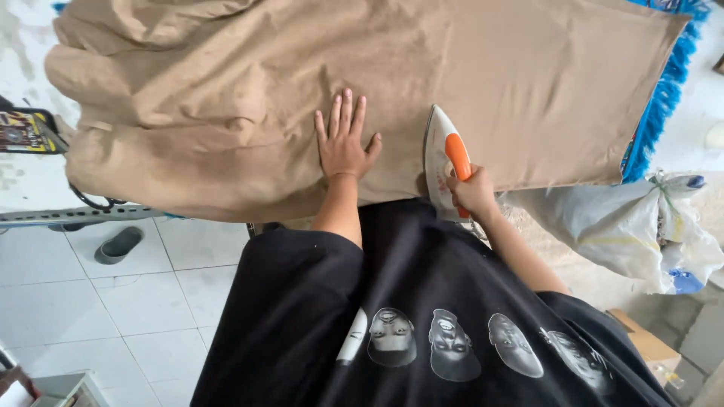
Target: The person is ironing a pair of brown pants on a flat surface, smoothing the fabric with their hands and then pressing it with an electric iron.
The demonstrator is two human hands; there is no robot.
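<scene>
A person in a black printed T-shirt [422,301] presses a broad tan cloth [302,83], matte and softly creased, bunched in thick folds at its left edge and flat toward the right. The left hand [343,143] lies open, palm down, fingers spread on the fabric, gripping nothing. Just beside it, the right hand [473,192] is closed around the orange handle of a white, pointed iron [441,154] resting on the cloth. A blue fringed cover [660,98] shows beneath the cloth's right edge. A crumpled whitish plastic sack [626,226] sits lower right; a grey slipper [118,245] lies on glossy white floor tiles [113,316].
</scene>
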